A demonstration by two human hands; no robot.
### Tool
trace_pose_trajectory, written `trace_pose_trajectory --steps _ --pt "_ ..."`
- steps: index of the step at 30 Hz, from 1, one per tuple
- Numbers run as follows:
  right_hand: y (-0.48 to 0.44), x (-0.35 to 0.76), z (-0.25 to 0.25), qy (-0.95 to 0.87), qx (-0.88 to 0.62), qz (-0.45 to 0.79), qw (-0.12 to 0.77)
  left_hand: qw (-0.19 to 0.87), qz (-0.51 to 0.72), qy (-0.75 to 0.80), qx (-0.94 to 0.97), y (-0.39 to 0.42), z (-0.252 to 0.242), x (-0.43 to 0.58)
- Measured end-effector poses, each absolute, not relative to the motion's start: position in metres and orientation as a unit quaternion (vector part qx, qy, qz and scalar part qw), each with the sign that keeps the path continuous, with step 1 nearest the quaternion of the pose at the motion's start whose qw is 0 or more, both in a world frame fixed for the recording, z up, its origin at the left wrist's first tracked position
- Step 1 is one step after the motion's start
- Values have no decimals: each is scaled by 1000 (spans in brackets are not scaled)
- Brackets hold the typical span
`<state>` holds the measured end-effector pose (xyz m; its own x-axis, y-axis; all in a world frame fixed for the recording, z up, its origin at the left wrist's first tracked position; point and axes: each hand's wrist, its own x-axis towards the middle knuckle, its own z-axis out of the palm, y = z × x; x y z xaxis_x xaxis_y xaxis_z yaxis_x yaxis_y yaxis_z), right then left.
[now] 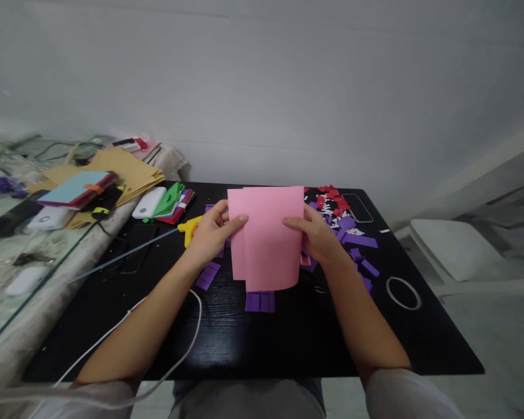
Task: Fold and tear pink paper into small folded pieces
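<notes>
Biggest thing here is the black desk (314,349), spread out below and around the fingers. Then the pink paper (273,250), held up over the middle of it: two layers showing, the front one sitting a bit right and lower, bottom edge bowing out.

Left hand (213,228) and right hand (319,234) each have a side of it pinched, thumbs on the front face. The other fingers are mostly hidden behind, so can't tell exactly how they sit.

Left of the left fingers there's a green paper bundle (169,201), and closer in, a yellow tool (187,230). Well right of the right fingers lies a white ring (403,293).

Smallest stuff: purple pieces (260,301) below and either side of the fingers, red scraps (341,202) beyond the right ones.

Progress-wise, I'd say purple and red are already cut up, while the pink looks whole, so not started.
</notes>
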<state>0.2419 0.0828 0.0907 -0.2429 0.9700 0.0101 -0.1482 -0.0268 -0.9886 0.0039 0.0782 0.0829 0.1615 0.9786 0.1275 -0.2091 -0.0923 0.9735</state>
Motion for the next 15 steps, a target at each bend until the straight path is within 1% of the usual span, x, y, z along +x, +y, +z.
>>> trace_pose_trajectory --steps 5,10,15 --pt "74 233 91 -531 -404 594 449 538 528 380 536 70 88 8" --pt "69 226 92 -512 -418 571 487 526 542 379 534 69 87 10" --pt "69 222 91 -536 -432 518 508 502 557 383 540 69 85 13"
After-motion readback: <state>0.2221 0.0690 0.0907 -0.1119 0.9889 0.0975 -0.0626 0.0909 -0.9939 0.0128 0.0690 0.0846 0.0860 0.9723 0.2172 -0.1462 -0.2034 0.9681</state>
